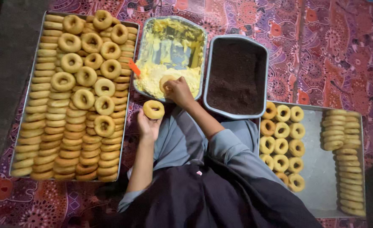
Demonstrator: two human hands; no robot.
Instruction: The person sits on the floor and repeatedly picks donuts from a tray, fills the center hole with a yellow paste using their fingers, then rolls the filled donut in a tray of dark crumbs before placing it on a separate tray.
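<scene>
Right hand [180, 90] pinching a doughnut [166, 82] down into yellow cream in a foil tray [201, 50]; left hand [148, 126] cupped, fingers closed round a plain ring doughnut [153, 109]; beside, grey tub [237, 38] of dark crumbs; left, full metal tray [34, 80] of stacked rings; right, half-filled tray [317, 169].

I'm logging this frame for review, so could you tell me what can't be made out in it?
- Head view: the doughnut in the right hand is mostly hidden by the fingers; whether it touches the yellow cream is unclear.
- The dark topping is too fine to identify.
- The right tray is partly hidden by the person's dark clothing.
- The left hand holds a plain doughnut; its underside is unseen.
</scene>
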